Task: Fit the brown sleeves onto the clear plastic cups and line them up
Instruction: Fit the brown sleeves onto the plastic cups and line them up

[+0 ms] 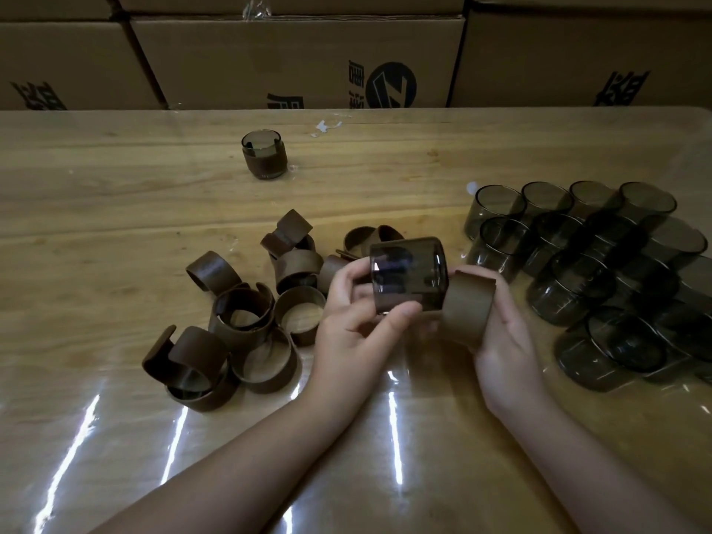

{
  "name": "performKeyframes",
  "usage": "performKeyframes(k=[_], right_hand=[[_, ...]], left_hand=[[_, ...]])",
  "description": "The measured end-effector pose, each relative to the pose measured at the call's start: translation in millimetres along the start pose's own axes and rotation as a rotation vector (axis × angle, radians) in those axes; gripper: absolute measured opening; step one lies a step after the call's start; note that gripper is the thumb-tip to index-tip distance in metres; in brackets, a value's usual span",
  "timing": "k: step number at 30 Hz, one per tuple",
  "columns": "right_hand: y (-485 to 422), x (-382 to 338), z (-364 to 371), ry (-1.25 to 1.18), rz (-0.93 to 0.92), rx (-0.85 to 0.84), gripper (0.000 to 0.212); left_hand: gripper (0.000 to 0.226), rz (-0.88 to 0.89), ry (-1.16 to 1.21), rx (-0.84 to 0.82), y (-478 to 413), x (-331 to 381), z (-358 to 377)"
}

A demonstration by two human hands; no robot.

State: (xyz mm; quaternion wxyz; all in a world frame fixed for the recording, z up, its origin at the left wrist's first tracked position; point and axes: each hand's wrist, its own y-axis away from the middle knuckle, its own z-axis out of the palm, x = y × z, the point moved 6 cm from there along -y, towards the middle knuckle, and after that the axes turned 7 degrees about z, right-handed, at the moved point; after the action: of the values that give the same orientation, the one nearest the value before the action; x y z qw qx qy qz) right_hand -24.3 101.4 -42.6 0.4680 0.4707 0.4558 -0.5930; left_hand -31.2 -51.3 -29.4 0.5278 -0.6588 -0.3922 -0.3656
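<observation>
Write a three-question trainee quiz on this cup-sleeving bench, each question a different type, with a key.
1. True or false: the left hand holds the smoky clear cup on its side.
2. What does the right hand grip?
A. a brown sleeve
B. a lid
C. tape
3. How many cups already wearing a sleeve stand alone at the far side of the wooden table?

Key:
1. True.
2. A; it sits beside the cup, not yet on it.
3. One, the finished sleeved cup.
</observation>
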Motion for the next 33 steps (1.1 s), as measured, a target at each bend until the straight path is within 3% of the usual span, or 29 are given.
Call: performKeyframes(k=[3, 7, 11, 20, 22, 27, 33], right_hand=[[3, -4, -3, 0.057, -0.046, 0.023, 0.034], [5, -9, -5, 0.165, -0.108, 0.077, 0.024], [8, -13, -4, 0.262, -0.216, 0.112, 0.027], [23, -29, 5, 0.577, -0.532, 0.029, 0.034], [22, -29, 4, 0.611, -0.544, 0.043, 0.034], [24, -32, 8, 0.771, -0.614, 0.077, 0.036], [25, -24, 18, 0.778, -0.546, -0.002, 0.040]], left_hand=[[0.029, 0.059, -0.045, -0.030, 1, 4, 2], [0.071, 0.022, 0.047, -0.045, 2, -2, 6], [0.066, 0.067, 0.024, -0.119, 5, 1, 11], [0.102, 0.049, -0.225, -0.187, 10, 1, 7], [0.110, 0.019, -0.180, -0.233, 9, -3, 11], [0.101, -0.057, 0.061, -0.292, 3, -5, 16], [0.110, -0.159, 0.376, -0.250, 2, -10, 19]])
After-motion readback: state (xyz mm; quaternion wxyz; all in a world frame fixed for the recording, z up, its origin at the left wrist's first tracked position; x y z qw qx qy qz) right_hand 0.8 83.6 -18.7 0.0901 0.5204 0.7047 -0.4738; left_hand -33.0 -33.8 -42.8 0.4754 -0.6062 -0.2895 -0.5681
